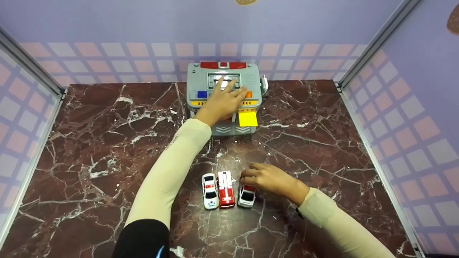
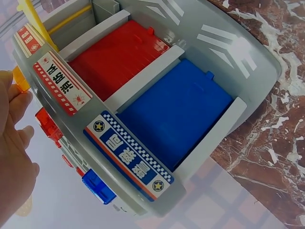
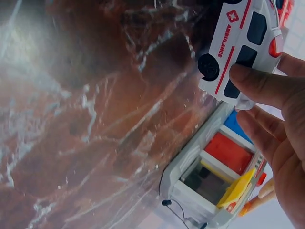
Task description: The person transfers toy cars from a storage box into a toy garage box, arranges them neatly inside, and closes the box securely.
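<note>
My left hand (image 1: pixel 225 101) lies over the grey toy rescue station (image 1: pixel 195 79), one finger on its orange button (image 1: pixel 249 94). Below that button, the yellow door (image 1: pixel 248 119) is raised, with a dark bay behind it in the right wrist view. The red door (image 2: pixel 116 57) and blue door (image 2: pixel 177 109) are down in the left wrist view. With thumb and fingers, my right hand (image 1: pixel 270 180) grips a white toy ambulance (image 3: pixel 240 52) by its rear end. The ambulance points toward me, beside the other toy cars.
A white toy police car (image 1: pixel 210 193) and a red-and-white toy fire truck (image 1: pixel 226 191) stand side by side left of the ambulance. A white handset-like part (image 1: pixel 264 85) sticks out at the station's right side. Patterned panels (image 1: pixel 118 50) border the marbled tabletop (image 1: pixel 107 143).
</note>
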Motion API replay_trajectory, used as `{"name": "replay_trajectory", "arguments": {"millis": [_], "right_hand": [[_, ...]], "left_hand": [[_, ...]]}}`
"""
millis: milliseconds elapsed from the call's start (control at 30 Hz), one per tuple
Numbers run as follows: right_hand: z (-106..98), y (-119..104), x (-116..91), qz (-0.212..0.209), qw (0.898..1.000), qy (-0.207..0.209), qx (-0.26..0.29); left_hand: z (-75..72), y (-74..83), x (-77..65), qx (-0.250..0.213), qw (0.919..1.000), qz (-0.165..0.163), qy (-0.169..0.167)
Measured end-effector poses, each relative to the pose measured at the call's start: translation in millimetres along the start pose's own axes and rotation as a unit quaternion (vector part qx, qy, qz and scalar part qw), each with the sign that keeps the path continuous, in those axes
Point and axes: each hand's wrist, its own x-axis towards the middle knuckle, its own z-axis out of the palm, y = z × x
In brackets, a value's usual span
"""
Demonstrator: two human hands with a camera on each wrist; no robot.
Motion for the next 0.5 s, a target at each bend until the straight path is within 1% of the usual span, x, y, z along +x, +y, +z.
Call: {"name": "replay_trajectory", "arguments": {"millis": [133, 333, 400, 500], "right_hand": [[-7, 6, -1, 0.016, 1.000, 0.000, 0.001], [-15, 16, -4, 0.038, 0.999, -0.025, -0.009], [-16, 20, -5, 0.048, 0.999, -0.027, -0.002], [-17, 24, -9, 0.069, 0.997, -0.016, 0.018]], "left_hand": [[-0.1, -0.8, 1.5, -0.011, 0.9999, -0.003, -0.001], [-0.1, -0.8, 2.0, -0.013, 0.9999, -0.005, -0.004], [-0.2, -0.4, 1.5, -0.014, 0.9999, -0.005, -0.006], [-0.5, 0.2, 1.0, -0.019, 0.9998, -0.004, -0.011]]}}
